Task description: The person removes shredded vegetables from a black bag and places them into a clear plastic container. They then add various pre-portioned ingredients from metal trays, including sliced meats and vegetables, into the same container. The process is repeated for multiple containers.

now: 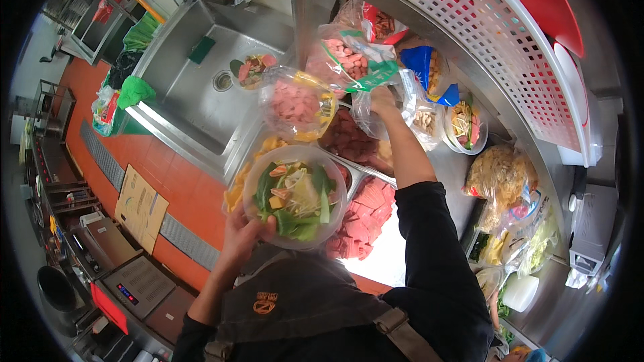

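- The left hand is holding a clear plastic bowl by its near left rim, the thumb pressing over the edge and the fingers curling beneath.
- That bowl is hanging in front of the person's apron, carrying leafy greens, bean sprouts and small orange and yellow pieces.
- The right hand is showing at the far end of an outstretched arm, among open plastic bags; its fingertips are hiding there, so I cannot tell whether they are gripping anything.
- Just left of that hand, a green-printed bag is holding pink sausage-like pieces.
- Nearer the sink, another clear bag is containing pink slices.
- Beyond the bowl, dark red meat is filling a metal tray; pink meat slices are lying closer to the person.
- Right of the right forearm, a second filled bowl is standing on the metal desk.
- A third bowl is sitting near the drain of the steel sink.
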`<action>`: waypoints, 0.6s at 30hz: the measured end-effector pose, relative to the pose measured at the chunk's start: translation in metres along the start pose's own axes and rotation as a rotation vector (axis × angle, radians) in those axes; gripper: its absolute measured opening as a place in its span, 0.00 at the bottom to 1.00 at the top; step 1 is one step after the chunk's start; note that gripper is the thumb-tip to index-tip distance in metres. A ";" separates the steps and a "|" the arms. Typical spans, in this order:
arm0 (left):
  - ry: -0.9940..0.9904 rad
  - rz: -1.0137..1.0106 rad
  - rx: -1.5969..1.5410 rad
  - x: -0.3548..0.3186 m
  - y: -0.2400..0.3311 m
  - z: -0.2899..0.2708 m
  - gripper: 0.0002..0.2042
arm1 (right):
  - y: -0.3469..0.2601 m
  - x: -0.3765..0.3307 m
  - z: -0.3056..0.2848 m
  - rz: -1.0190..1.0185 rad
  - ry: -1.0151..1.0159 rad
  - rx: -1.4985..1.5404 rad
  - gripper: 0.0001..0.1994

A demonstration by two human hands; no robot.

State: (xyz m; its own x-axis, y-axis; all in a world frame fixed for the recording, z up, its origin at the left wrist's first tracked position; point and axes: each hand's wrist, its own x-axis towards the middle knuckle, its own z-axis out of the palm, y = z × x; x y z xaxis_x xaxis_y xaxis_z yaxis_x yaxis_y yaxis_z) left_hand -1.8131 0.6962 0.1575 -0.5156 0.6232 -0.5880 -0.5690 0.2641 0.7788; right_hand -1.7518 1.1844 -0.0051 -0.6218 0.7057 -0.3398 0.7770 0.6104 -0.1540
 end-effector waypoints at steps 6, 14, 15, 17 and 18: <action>-0.002 -0.004 -0.018 -0.005 -0.005 -0.007 0.24 | -0.007 -0.007 -0.008 0.078 -0.052 -0.119 0.18; 0.053 0.030 -0.044 -0.010 -0.007 -0.012 0.24 | 0.019 0.018 0.016 0.053 0.200 0.173 0.13; 0.069 0.022 -0.066 -0.011 -0.008 -0.013 0.23 | 0.022 0.015 0.016 0.111 0.162 0.418 0.11; 0.060 0.050 -0.112 -0.011 -0.013 -0.015 0.23 | 0.028 0.006 0.012 0.253 0.065 0.886 0.08; 0.067 0.025 -0.067 -0.009 -0.015 -0.018 0.22 | 0.030 0.001 0.008 0.316 0.020 1.132 0.09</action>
State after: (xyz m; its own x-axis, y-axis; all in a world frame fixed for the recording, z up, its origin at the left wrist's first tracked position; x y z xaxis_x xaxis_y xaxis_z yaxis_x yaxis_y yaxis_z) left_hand -1.8112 0.6735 0.1477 -0.5707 0.5774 -0.5838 -0.5959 0.1978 0.7783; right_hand -1.7283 1.1999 -0.0177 -0.3795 0.7803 -0.4971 0.5353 -0.2530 -0.8059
